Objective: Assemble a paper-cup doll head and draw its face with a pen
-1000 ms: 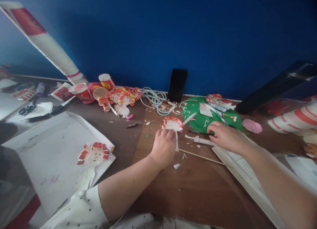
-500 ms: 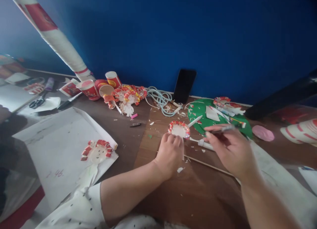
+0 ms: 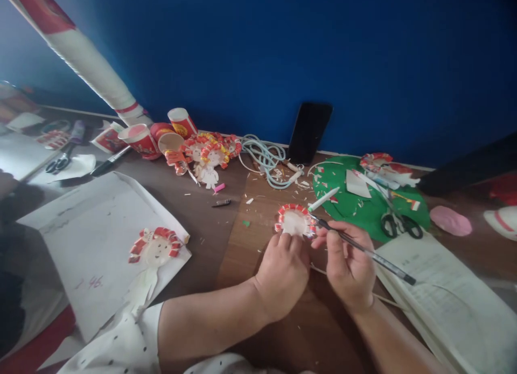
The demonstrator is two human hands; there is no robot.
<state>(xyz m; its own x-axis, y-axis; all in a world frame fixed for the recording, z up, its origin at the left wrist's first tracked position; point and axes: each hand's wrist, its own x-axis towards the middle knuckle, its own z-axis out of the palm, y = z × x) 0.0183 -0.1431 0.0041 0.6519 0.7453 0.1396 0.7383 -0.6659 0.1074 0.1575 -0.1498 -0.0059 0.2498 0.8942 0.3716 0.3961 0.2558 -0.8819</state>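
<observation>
A paper doll [image 3: 294, 221] with a white head and a red-and-white folded fringe lies on the brown table. My left hand [image 3: 283, 271] is closed on its lower part, fingers curled over it, so the body is hidden. In my right hand [image 3: 350, 266] is a slim clear-barrelled pen [image 3: 363, 246], its dark tip at the right edge of the fringe. A white marker [image 3: 324, 199] with a green tip lies just beyond the doll. To the left, another paper doll [image 3: 155, 250] with a drawn face rests on a white sheet [image 3: 81, 250].
Black-handled scissors [image 3: 399, 225] lie on a green disc [image 3: 335, 174] among scraps. A dark phone [image 3: 310, 132] leans on the blue wall, beside a coiled pale cable [image 3: 262, 157]. Red paper cups [image 3: 139, 142] and more fringed dolls [image 3: 212, 156] stand back left. A printed sheet [image 3: 452, 298] lies right.
My right hand has moved left and down toward the doll, bringing the pen tip to its fringe. The scissors and printed sheet now show more. My left hand stays on the doll; the view shifted slightly.
</observation>
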